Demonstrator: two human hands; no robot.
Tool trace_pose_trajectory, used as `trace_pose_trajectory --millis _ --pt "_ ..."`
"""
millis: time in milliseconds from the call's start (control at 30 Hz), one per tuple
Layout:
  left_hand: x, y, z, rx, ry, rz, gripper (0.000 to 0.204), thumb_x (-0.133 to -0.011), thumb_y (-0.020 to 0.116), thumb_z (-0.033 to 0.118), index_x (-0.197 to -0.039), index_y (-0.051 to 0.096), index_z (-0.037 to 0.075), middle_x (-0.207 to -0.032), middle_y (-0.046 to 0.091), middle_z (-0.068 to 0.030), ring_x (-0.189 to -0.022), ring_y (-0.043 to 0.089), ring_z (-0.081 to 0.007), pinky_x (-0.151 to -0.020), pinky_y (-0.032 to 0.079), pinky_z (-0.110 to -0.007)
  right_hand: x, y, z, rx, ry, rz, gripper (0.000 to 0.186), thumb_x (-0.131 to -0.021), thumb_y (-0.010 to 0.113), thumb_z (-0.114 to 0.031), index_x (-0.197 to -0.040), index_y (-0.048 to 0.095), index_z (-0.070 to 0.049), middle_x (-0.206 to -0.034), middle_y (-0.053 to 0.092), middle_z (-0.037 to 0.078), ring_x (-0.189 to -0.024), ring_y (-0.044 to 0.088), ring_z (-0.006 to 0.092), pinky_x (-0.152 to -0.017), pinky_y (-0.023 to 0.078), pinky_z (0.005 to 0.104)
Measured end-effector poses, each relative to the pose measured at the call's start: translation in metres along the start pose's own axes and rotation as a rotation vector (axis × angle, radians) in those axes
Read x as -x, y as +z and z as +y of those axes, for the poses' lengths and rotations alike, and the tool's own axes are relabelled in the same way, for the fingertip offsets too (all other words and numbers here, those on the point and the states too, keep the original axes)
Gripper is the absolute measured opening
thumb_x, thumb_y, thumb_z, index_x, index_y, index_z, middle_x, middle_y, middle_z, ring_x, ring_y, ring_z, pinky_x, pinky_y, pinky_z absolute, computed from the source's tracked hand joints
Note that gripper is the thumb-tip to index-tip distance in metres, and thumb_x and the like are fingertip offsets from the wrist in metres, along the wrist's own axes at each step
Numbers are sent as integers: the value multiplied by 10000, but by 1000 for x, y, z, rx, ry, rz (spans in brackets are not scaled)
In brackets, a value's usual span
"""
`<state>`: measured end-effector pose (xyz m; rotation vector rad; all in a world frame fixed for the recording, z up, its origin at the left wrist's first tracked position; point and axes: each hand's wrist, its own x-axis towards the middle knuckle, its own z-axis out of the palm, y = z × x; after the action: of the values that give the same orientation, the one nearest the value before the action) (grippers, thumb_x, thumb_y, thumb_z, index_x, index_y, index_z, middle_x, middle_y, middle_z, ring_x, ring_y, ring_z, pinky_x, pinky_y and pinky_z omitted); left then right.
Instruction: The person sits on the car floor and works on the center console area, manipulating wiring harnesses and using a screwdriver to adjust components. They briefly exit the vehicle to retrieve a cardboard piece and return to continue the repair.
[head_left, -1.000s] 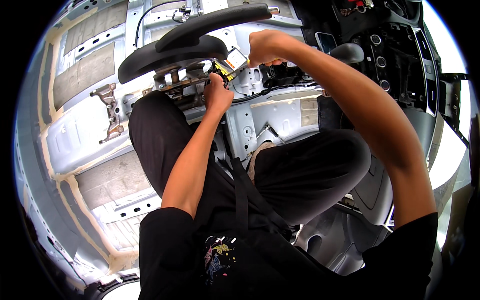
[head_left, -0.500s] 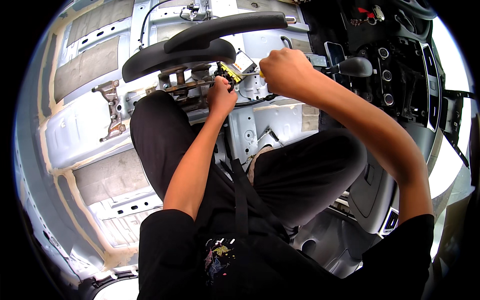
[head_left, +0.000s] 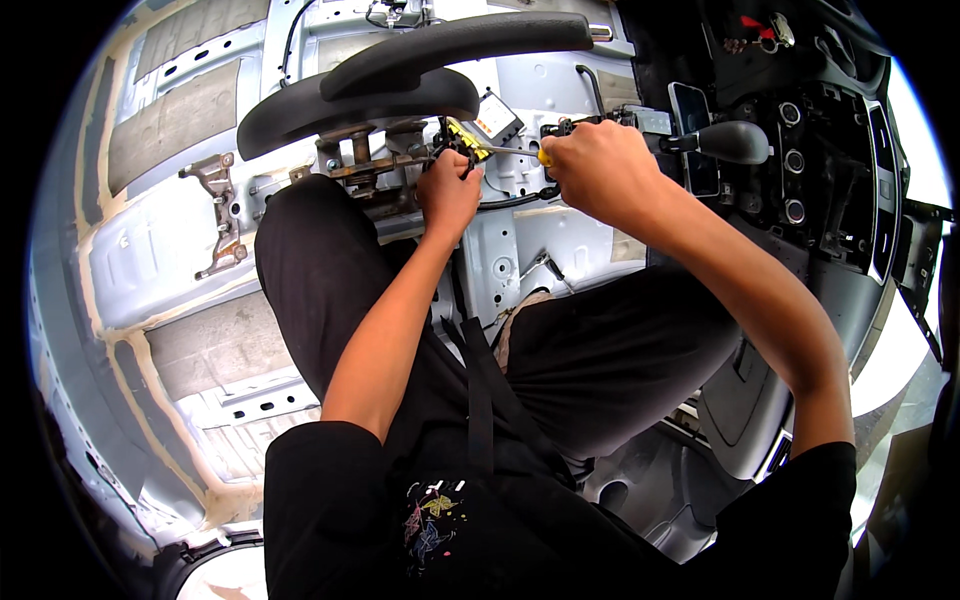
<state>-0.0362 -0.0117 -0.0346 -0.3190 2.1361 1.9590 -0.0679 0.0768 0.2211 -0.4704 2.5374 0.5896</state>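
Note:
My left hand [head_left: 449,196] is closed around a black and yellow connector [head_left: 463,141], fingertips at its lower side. In my right fist [head_left: 606,171] is a screwdriver [head_left: 514,151]; only a bit of its yellow handle shows. Its metal shaft points left, and the tip meets or nearly meets the connector's yellow part; contact is too small to tell. Just behind the connector lies a silver box with a white label [head_left: 494,118]. Above my left hand, a black padded part [head_left: 350,108] with a long black arm [head_left: 460,52] sits on a rusty metal bracket [head_left: 362,165].
Bare car floor [head_left: 130,250] spreads to the left, with a rusty bracket [head_left: 222,215] on it. A gear lever [head_left: 730,143] and a phone [head_left: 690,110] are right of my fist, before the console [head_left: 795,160]. A ratchet-like tool [head_left: 545,265] lies between my knees.
My right hand has shifted slightly right and down, and more of the screwdriver's shaft shows. My left hand keeps its grip on the connector. The whole view has shifted a little.

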Motion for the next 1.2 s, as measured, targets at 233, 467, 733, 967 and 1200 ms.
trace_pose_trajectory --millis 233,467,733,967,1200 --pt "10 1 14 -192 15 75 292 -814 681 74 -1037 495 39 -915 698 -165 -891 673 -369 -806 511 -455 -15 -9 -30 2 -102 40 127 -754 694 -89 -861 762 -80 -846 740 113 -815 740 285 -696 589 380" --pt "12 -7 23 -176 5 -1 378 -782 612 0 -1067 371 52 -952 656 -186 -855 677 -365 -791 514 -452 -43 -24 -15 -71 -16 -23 231 -727 658 -103 -935 748 -57 -930 732 167 -894 725 331 -747 588 417" --pt "14 -4 25 -131 6 -4 359 -766 604 -4 -1043 384 60 -911 663 -163 -857 687 -338 -801 521 -420 -47 -33 0 -168 177 -199 254 -761 675 -136 -982 714 -19 -968 720 200 -947 701 361 -806 571 443" --pt "13 -13 35 -203 -69 -13 355 -770 619 20 -1044 395 50 -982 666 -201 -920 679 -370 -825 505 -447 -22 -11 -53 125 -244 -75 125 -745 701 -43 -848 762 -76 -873 741 116 -850 738 284 -705 599 385" --pt "6 -12 12 -62 -69 -7 342 -798 670 68 -1037 428 29 -979 698 -179 -929 688 -347 -845 512 -438 -36 -25 -28 -6 -62 11 157 -775 711 -145 -887 763 -47 -852 735 158 -829 733 313 -722 591 396"
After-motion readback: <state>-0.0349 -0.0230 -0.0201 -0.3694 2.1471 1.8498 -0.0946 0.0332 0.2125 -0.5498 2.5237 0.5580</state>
